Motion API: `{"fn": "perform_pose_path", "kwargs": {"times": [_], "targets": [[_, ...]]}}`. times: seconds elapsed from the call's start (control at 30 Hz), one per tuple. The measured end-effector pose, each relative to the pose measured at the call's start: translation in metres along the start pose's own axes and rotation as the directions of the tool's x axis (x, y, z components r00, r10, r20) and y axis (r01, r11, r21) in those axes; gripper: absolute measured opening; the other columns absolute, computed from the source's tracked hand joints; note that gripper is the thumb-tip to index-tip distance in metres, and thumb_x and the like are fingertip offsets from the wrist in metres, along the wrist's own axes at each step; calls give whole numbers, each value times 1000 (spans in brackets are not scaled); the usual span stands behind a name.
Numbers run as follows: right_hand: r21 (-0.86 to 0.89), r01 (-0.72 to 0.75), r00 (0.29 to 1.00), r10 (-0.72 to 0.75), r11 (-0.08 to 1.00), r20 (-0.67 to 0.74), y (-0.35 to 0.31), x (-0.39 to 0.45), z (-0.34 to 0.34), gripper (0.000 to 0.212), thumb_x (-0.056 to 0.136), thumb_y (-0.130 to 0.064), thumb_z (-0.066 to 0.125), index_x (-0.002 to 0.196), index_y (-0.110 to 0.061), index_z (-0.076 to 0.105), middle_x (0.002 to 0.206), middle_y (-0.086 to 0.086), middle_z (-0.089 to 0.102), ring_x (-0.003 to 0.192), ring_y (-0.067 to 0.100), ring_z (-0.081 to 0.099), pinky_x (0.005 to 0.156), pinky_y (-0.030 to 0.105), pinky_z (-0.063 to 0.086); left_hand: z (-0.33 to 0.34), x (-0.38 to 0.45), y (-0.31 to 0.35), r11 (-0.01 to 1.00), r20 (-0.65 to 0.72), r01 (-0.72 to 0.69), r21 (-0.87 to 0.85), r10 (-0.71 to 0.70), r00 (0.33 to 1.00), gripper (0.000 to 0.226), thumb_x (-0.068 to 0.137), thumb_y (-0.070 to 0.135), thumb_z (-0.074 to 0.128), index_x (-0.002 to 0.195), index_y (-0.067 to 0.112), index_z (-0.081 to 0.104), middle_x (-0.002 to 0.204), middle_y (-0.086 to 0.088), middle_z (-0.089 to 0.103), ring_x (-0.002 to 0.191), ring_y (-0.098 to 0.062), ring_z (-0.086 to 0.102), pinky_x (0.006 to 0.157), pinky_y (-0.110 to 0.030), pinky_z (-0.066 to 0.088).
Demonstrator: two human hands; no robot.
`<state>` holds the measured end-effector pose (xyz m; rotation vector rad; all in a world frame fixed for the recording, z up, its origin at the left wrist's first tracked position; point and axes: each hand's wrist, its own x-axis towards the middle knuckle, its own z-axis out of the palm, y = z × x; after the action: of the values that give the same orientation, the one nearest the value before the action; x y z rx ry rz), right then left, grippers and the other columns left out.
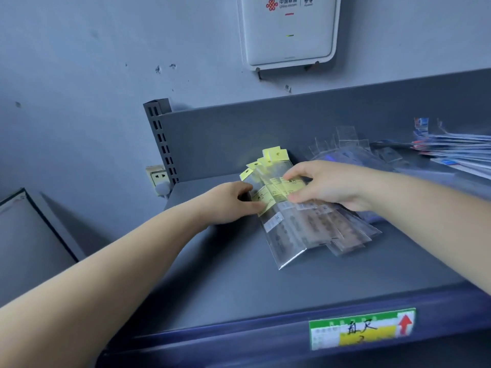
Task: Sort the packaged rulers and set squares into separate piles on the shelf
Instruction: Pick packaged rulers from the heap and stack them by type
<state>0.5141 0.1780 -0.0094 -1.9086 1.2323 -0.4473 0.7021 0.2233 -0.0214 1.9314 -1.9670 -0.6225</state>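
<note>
— So, what is happening on the grey shelf [239,282]?

— Both hands work a fanned stack of packaged rulers [289,219], clear sleeves with yellow header cards, lying mid-shelf near the back panel. The left hand [231,203] pinches the stack's left edge with thumb and curled fingers; the right hand [326,185] curls over the labels from the other side, fingertips gripping the top packets.

— And the set squares?

— Likely the clear packets [345,150] blurred behind the right hand, though motion smear leaves that uncertain.

— How should the squaring-up go?

— Probably best to press inward from both sides together, aligning the yellow headers first, then tapping the loose lower ends flush. The sleeves look slippery, so a light, even squeeze should keep them from skating apart toward the other pile.
</note>
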Motion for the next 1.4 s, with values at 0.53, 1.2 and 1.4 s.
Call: {"fn": "perform_pose_path", "kwargs": {"times": [0.53, 1.2, 1.4], "targets": [[-52, 28, 999, -28, 998, -15, -14, 4, 20, 73, 79, -24, 73, 143, -20, 36, 145, 6, 39, 133, 21, 38, 110, 35, 33, 3, -4, 0, 834, -131, 147, -532, -252, 959, 69, 79, 6, 72, 139, 11, 39, 134, -5, 51, 114, -20, 53, 94, -24, 37], [-124, 197, 980, -195, 973, 24, -11, -7, 21, 69, 86, -32, 64, 146, -27, 30, 153, -5, 29, 137, 15, 33, 93, 20, 29, -12, -26, 4, 788, -190, 319, -527, -475, 859, 44, 81, 5, 70, 122, 7, 55, 78, -8, 63, 52, -13, 57, 56, -25, 44], [-110, 174, 985, -175, 978, 1, -9, -5, 21, 75, 86, -31, 65, 148, -24, 24, 154, -3, 26, 137, 16, 32, 90, 20, 29, -39, -42, -4, 627, -103, 327, -707, -549, 830, 12, 87, -3, 59, 86, 9, 64, 71, -8, 64, 49, -14, 58, 41, -16, 50]]}}
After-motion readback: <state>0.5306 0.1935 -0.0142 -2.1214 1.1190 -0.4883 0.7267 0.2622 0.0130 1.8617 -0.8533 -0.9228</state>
